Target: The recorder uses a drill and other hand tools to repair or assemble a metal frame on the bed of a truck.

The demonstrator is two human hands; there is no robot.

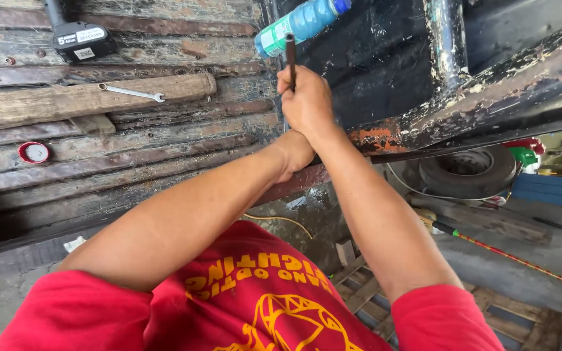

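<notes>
The right hand (307, 104) is closed tight around one dark rod (291, 58), which stands nearly upright and sticks out of the fist toward 12 o'clock; the left hand (294, 156) lies just under the right wrist at 6 o'clock, mostly hidden, so I cannot tell how far it is open or what it touches. Both arms cross over a red shirt (242, 305). One bottle (300, 25), blue with a green label, lies just above the rod's tip at 12 o'clock. On the worn planks (131, 149) at 9 to 10 o'clock lie one wrench (131, 92) on one wooden beam (86, 101), one red cap (34, 152) and one black power tool (80, 40). At 3 o'clock one tyre (468, 172) rests below the rusty black metal frame (463, 97); one red-striped stick (508, 253) lies at 4 o'clock.
</notes>
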